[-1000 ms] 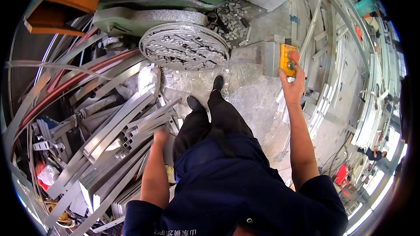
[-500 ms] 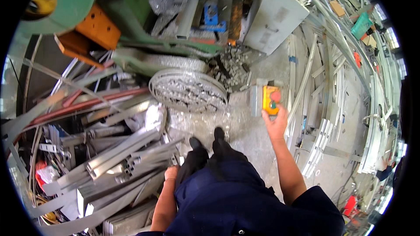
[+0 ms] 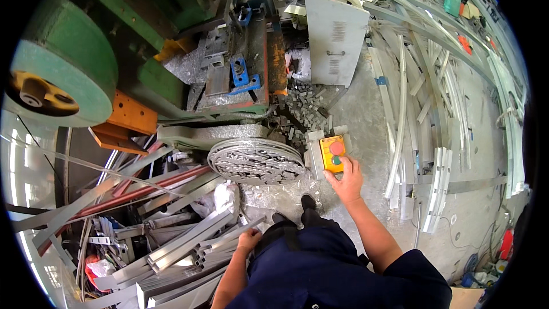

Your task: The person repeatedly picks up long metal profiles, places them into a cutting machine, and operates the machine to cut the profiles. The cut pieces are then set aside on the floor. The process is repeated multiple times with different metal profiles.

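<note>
My right hand (image 3: 346, 182) is at a yellow push-button box (image 3: 327, 160) with a red button (image 3: 337, 148) above a green one (image 3: 336, 161). Its thumb lies along the box's lower edge and the fingers close over the green button and the right side. The box sits on a grey metal support (image 3: 314, 147). Down by my left thigh, my left hand (image 3: 249, 240) is closed, close to the end of a metal profile (image 3: 240, 233); whatever may be inside the fingers is hidden.
A green machine (image 3: 63, 74) with a wheel stands at left, and blue clamps (image 3: 240, 72) sit on its bed. Ahead of my feet is a round pan (image 3: 257, 163) full of metal offcuts. Metal profiles (image 3: 177, 240) crowd the left; long strips (image 3: 400, 114) lie on the right-hand floor. A grey cabinet (image 3: 336, 40) stands beyond.
The view has shifted, bringing more of the green machine into sight. My right hand stays at the push-button box, with its fingers now over the green button. My left hand remains low and closed.
</note>
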Available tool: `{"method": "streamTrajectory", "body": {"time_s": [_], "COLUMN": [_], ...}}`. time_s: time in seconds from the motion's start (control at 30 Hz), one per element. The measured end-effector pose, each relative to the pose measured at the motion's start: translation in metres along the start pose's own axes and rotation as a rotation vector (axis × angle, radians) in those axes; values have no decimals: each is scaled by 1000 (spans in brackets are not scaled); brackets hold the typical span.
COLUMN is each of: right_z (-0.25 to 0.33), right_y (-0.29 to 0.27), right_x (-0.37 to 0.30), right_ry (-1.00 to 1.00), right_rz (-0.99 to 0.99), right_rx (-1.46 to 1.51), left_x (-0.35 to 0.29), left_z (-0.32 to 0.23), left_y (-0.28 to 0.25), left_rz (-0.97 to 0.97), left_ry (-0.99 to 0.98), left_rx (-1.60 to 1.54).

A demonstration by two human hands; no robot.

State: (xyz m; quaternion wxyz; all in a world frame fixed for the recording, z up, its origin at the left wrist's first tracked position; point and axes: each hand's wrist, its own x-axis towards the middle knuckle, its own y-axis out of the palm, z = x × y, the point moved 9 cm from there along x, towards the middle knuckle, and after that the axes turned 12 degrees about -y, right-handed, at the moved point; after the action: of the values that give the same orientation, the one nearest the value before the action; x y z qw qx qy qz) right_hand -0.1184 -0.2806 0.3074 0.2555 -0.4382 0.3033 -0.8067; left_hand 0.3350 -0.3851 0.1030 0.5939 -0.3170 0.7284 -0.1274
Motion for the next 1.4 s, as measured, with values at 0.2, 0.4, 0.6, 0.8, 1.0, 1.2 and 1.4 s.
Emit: {"method": "streamTrajectory", "body": {"time_s": [0.2, 0.4, 0.6, 0.8, 1.0, 1.2, 1.4], "right_z": [1, -3, -9, 6, 47, 28, 23], "right_y": [-2, -7, 7, 1, -27, 32, 54], "right_x": [4, -4, -20, -19, -71, -258, -346], "right_ry": [-10, 44, 89, 96, 72, 257, 595], "right_rz": [44, 10, -6, -13, -94, 581, 1086], "right_rx": [-41, 17, 50, 32, -44, 26, 63], "left_x": [-7, 5, 5, 16, -3, -10, 1], "left_z": [-8, 1, 8, 96, 230, 291, 283], "left_y": [4, 2, -9, -9, 4, 29, 24], "left_rz": [16, 47, 31, -13, -6, 72, 66], "left_ry": [26, -26, 35, 98, -86, -179, -189], "left_rx": [74, 0, -60, -181, -168, -226, -323]}}
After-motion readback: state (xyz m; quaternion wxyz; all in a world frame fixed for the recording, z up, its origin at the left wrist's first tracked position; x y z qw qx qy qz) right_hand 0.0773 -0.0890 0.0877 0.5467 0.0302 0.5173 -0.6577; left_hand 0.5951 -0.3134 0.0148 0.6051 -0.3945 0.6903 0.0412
